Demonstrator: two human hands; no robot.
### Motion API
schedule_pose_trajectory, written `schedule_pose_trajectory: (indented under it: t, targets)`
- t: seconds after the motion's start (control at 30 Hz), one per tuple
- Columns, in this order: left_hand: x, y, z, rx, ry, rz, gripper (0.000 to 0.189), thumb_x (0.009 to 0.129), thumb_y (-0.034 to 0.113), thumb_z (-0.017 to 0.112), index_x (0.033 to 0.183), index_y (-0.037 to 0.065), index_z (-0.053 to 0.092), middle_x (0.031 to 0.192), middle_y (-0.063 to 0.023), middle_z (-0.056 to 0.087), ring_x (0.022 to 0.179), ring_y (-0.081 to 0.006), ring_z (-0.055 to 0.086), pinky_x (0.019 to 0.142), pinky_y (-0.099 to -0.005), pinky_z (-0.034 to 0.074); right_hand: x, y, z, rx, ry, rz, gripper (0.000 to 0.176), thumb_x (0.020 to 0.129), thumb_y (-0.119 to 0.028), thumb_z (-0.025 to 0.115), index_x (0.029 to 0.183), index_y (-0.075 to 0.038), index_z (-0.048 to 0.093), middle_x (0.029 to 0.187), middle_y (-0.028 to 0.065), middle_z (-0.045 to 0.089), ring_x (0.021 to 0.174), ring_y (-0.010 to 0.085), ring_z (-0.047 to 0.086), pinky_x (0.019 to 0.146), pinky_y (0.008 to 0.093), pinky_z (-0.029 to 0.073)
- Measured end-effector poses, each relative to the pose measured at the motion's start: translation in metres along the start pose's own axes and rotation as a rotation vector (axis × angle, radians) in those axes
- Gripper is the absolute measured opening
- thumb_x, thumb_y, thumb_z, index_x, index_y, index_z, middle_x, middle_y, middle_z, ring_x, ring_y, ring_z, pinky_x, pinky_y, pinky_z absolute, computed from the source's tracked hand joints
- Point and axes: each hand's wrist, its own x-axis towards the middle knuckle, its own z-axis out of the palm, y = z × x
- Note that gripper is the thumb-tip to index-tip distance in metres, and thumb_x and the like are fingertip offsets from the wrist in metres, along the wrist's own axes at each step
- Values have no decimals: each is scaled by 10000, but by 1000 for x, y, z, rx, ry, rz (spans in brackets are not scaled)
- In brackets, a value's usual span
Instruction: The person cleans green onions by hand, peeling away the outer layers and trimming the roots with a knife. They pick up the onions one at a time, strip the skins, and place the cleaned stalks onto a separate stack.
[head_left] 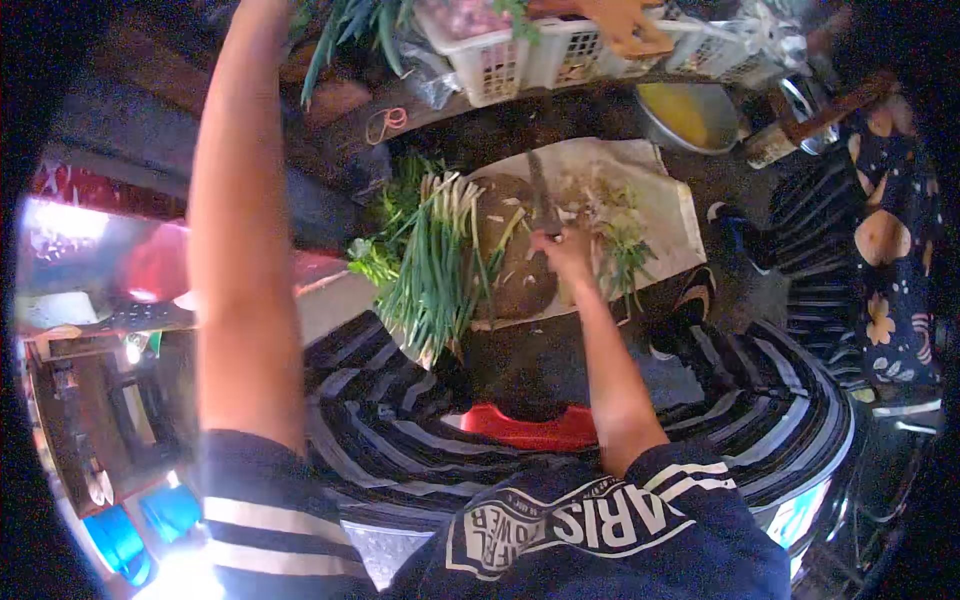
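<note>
My right hand [568, 255] is closed around the handle of a knife [541, 190], whose blade points away from me over a round brown chopping board [525, 285]. Small pale cut bits lie on the board. Just to its left rests a big bunch of spring onions [430, 270], white ends mostly facing away, with leafy green herbs [372, 258] beside it. Right of the knife, trimmings and loose green leaves [627, 250] lie on a pale sack [675, 205]. My left arm stretches forward past the top edge, so that hand is out of sight near more long green leaves [355, 35].
White plastic baskets [490, 65] stand along the far side, one with reddish produce. A metal bowl [690, 115] with yellow contents sits at the far right. A person in patterned dark clothing [885, 240] is at the right. A red seat [530, 425] shows below me.
</note>
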Motion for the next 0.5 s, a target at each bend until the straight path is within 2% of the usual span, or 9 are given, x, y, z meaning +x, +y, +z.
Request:
schedule_pose_trajectory:
  t: [0.1,0.13,0.17,0.23,0.3,0.37,0.43,0.47,0.5]
  targets:
    - [-65,60,-37,-254,182,-167,422,882,240,504,1234,9,514,1171,-232,569,1066,-351,558,905,-400,424,-23,-54,26,27,4,142,382,767,-340,708,881,22,661,749,112,681,629,199,635,552,345,467]
    - [-88,86,-53,-378,282,-252,400,880,232,505,1204,-1,536,1157,-233,576,1055,-352,563,895,-401,428,-35,-86,15,-147,152,91,471,723,-426,724,747,39,651,734,156,666,667,280,648,608,393,487]
    - [-101,99,-62,-498,386,-335,381,878,224,505,1174,-10,558,1142,-234,583,1044,-354,568,884,-402,432,-34,-91,21,-150,151,89,471,723,-426,724,747,39,651,734,156,666,667,280,648,608,393,487]
    - [-142,108,-29,-916,517,-587,284,897,160,519,1133,29,607,987,-140,660,889,-245,640,868,-348,489,-24,-89,33,-349,50,184,483,708,-441,717,689,36,648,734,164,665,687,312,645,649,417,491]
    - [-174,120,10,-1060,481,-695,212,833,105,534,967,-25,633,815,-96,657,751,-146,618,682,-276,504,-15,-69,47,-250,57,213,451,705,-418,719,677,26,647,719,152,661,654,287,641,619,400,493]
    - [-206,133,60,-1101,235,-827,206,834,97,526,972,-3,642,806,-89,658,717,-153,617,653,-267,488,-11,-61,38,-147,69,246,419,703,-395,721,665,16,646,703,140,658,622,262,638,589,383,495]
    - [-231,147,102,-847,-65,-734,203,827,93,531,979,29,648,779,-81,654,675,-169,614,646,-280,488,-13,-75,10,89,53,357,338,693,-348,734,701,-19,656,654,90,637,540,184,605,506,320,475]
    - [-246,152,135,-943,-139,-762,201,823,108,543,978,36,650,794,-87,653,707,-174,616,673,-291,485,-25,-103,-26,410,-10,469,276,690,-300,753,747,-48,655,626,33,608,463,102,525,434,252,412]
    - [-256,158,161,-1041,-218,-785,199,820,122,555,976,43,652,810,-93,653,738,-180,618,700,-302,482,-31,-113,-48,409,-3,467,276,690,-300,753,747,-48,655,626,33,608,463,102,525,434,252,412]
